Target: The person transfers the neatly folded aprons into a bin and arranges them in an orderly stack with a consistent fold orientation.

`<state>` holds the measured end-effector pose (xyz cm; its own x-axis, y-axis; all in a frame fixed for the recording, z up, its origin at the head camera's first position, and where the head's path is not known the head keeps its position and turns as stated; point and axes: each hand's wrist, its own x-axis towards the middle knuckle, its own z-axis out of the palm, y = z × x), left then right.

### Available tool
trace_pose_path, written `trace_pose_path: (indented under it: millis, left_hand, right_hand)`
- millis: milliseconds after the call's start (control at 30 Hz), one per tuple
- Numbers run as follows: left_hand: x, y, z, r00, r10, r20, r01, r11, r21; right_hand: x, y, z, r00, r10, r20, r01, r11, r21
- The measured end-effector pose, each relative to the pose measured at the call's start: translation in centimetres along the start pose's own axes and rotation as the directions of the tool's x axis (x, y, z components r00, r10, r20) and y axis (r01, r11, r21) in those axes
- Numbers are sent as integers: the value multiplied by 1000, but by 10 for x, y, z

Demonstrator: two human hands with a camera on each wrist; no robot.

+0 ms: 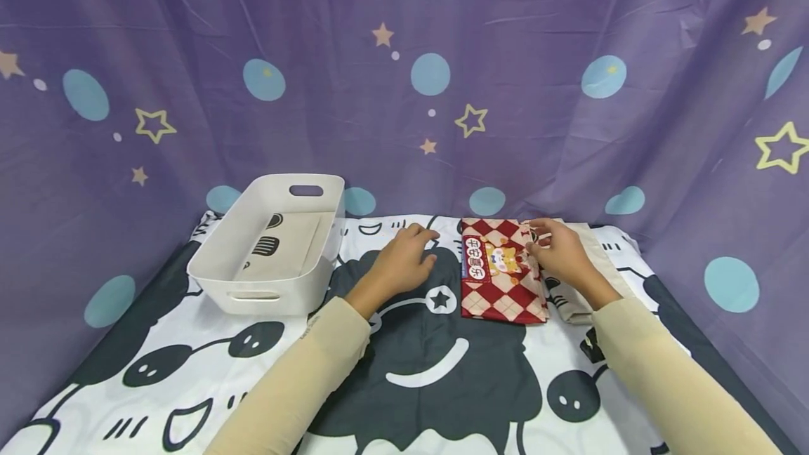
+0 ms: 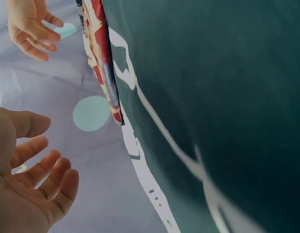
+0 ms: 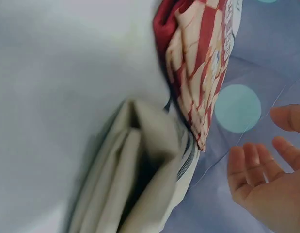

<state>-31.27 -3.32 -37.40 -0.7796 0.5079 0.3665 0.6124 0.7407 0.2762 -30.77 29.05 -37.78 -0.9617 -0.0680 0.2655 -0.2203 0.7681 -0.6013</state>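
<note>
Head view: right hand (image 1: 562, 255) over the right edge of the red checked cloth bag (image 1: 499, 272), fingers loosely bent, touching or just above it — cannot tell whether pinching; wrist view shows them relaxed and clear of the fabric. Left hand (image 1: 404, 262) flat and relaxed on the cartoon-print sheet (image 1: 417, 371), just left of the bag, holding nothing. Bag lying flat, partly over a folded beige cloth (image 1: 584, 300). Judged as an early stage — bag not yet lifted; next probably a firm pinch on its edge. White bin (image 1: 265, 251) well apart to the left, with a folded printed cloth (image 1: 284, 244) inside. Purple starred curtain (image 1: 404, 76) behind. Nothing blocking.
</note>
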Motion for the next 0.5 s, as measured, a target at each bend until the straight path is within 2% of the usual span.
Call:
trace_pose_path:
  millis: [333, 500]
  left_hand:
    - [9, 13, 21, 991, -47, 124, 57, 995, -78]
    - [15, 16, 28, 987, -58, 148, 77, 990, -122]
  right_hand:
    - [-2, 20, -4, 994, 84, 73, -80, 996, -47]
    - [-2, 25, -4, 990, 105, 94, -101, 994, -46]
